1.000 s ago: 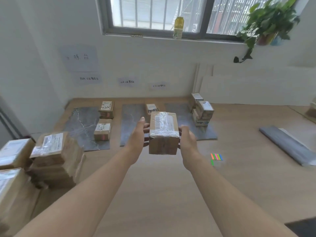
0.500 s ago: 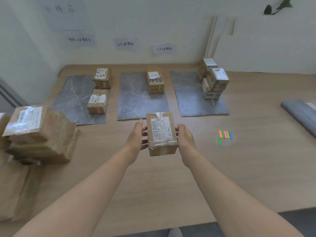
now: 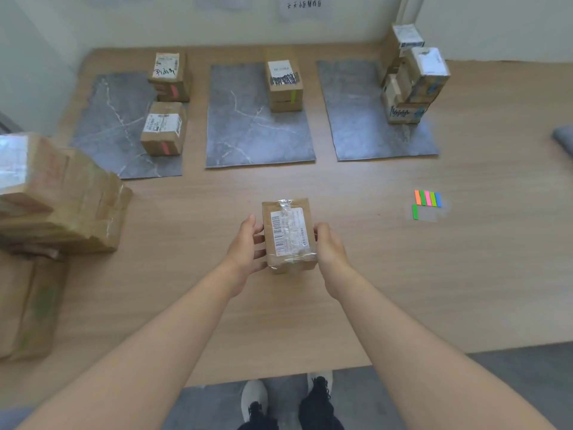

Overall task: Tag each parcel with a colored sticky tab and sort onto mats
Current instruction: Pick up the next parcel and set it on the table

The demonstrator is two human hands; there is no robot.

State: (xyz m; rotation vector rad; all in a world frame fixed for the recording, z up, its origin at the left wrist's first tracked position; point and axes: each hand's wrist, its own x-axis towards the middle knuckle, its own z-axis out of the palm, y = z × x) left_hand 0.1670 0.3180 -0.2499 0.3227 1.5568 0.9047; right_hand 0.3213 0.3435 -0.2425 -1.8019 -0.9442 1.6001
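A small brown parcel [image 3: 288,234] with a white barcode label and clear tape is held over the wooden table between both hands. My left hand [image 3: 248,243] grips its left side and my right hand [image 3: 330,245] grips its right side. A strip of colored sticky tabs [image 3: 428,198] lies on the table to the right, with one loose green tab [image 3: 415,211] beside it. Three grey mats lie beyond: the left mat [image 3: 105,125] bears two pink-tagged parcels, the middle mat [image 3: 248,135] one green-tagged parcel, the right mat [image 3: 356,113] a stack of parcels [image 3: 409,79].
A pile of untagged brown parcels [image 3: 59,206] fills the table's left edge. A grey folded item [image 3: 564,141] lies at the far right. The table's near edge [image 3: 279,372] runs above my shoes. Paper labels hang on the wall behind the mats.
The parcel in both hands has come down and toward me, from chest height to just over the table. The view has tilted downward, and the window is out of sight.
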